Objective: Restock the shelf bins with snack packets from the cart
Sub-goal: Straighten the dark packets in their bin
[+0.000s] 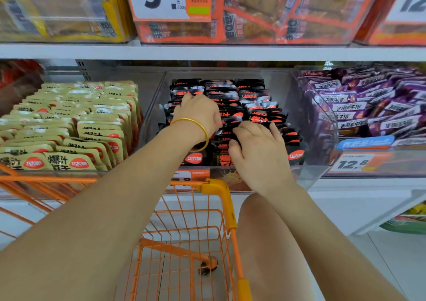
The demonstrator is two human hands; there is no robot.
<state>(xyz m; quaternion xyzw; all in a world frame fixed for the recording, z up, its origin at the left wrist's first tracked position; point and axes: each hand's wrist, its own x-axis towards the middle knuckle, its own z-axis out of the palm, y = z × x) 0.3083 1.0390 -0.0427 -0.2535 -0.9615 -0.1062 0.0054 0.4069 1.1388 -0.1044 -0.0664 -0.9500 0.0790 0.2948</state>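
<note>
Black pkts (260,107) under L hand (198,114), R hand (257,146).

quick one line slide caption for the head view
Left hand and right hand on black snack packets in a clear shelf bin, orange cart below.

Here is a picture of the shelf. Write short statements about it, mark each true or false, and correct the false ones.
1. Both the left hand and the right hand are on the black packets. True.
2. The gold bangle is on the right wrist. False: the left wrist.
3. The purple packets lie left of the black ones. False: right; the beige packets lie left.
4. The orange cart stands below the arms. True.
</note>
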